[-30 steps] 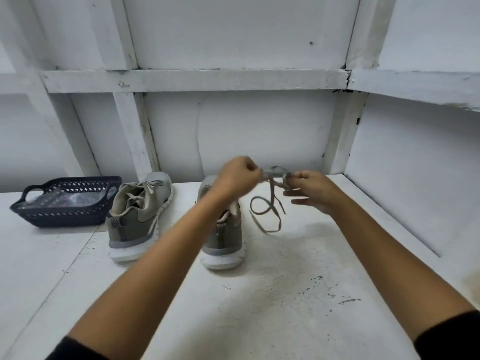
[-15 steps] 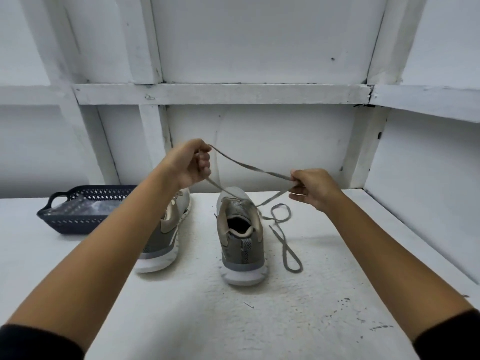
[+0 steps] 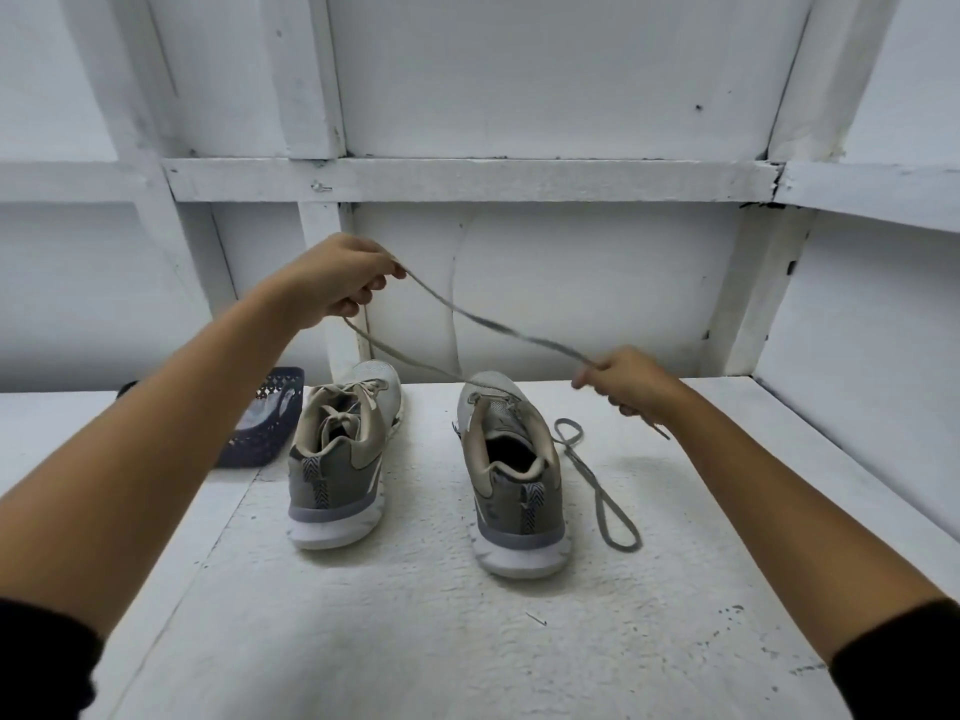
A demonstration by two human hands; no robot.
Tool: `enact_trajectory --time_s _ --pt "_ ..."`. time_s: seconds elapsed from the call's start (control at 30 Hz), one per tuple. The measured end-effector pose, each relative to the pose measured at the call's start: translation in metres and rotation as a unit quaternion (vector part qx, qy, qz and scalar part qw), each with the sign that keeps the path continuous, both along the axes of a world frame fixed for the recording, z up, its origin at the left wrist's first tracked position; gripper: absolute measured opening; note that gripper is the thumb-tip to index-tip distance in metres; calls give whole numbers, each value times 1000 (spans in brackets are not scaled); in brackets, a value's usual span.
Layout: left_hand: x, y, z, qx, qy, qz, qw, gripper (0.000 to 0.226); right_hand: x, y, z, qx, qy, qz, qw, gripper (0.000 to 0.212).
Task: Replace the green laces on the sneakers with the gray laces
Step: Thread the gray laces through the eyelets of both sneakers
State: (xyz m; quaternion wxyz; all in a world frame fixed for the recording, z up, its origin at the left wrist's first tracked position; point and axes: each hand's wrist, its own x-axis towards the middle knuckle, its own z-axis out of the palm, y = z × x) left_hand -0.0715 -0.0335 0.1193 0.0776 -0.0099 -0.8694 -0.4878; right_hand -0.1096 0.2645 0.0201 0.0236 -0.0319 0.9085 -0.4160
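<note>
The gray lace hangs in the air between the two grips: the left grip, held high with fingers curled, pinches it at the fingertips, and the right grip, lower and off to the right, is closed round it with a short tail poking out underneath. Its long axis slopes down from left grip to right grip, across the bench. A second strand drops from under the left grip to the toe of the right sneaker, which stands below and between the grips, heel toward the person, tongue bare. Just below the right grip a gray loop lies flat on the bench beside that sneaker; whether it joins the held lace I cannot tell. The left sneaker, beneath the left grip, is threaded with pale laces, toe to the wall. Behind the left forearm, partly hidden, a dark blue basket holds something clear I cannot make out
</note>
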Motion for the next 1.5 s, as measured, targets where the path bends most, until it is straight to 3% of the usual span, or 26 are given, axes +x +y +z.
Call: enact_trajectory --time_s 0.1,0.2,0.33,0.43,0.5,0.6,0.73,0.87,1.03,1.17,1.27,1.37,1.5 --pt "-14 2 -14 1 -22 7 1000 17 2 -9 -17 153 -35 97 983 22" --pt "-29 6 -25 6 -24 16 1000 16 -1 -17 -41 228 -31 117 966 29" --pt "-43 16 -25 -59 -21 0 998 41 -1 -19 -66 222 -11 114 968 15" --pt "-44 27 -29 -203 -20 -6 979 51 4 -18 -68 194 4 93 977 35" --pt "-37 37 -35 -223 3 -11 975 46 8 -15 -60 168 -16 94 981 38" --pt "-24 52 -44 -159 36 -24 986 30 13 -14 -32 -34 -77 94 992 32" --pt "-4 77 -57 22 -32 -99 994 22 13 -23 25 -252 -78 100 959 31" --pt "5 103 -69 207 -99 -220 948 24 10 -41 72 -320 -62 140 935 30" --pt "12 103 -73 275 -80 -229 930 28 -5 -44 98 -398 3 52 916 31" --pt "18 85 -55 389 -88 -203 894 27 -9 -36 88 -358 -42 32 932 29" --pt "12 78 -33 473 -66 -162 864 26 7 -42 66 -254 -157 136 945 37" --pt "3 76 -17 507 -34 -136 851 25 25 -50 53 -215 -234 264 911 42" --pt "-8 67 -14 532 -9 -84 843 26 34 -56 51 -212 -177 323 905 27"
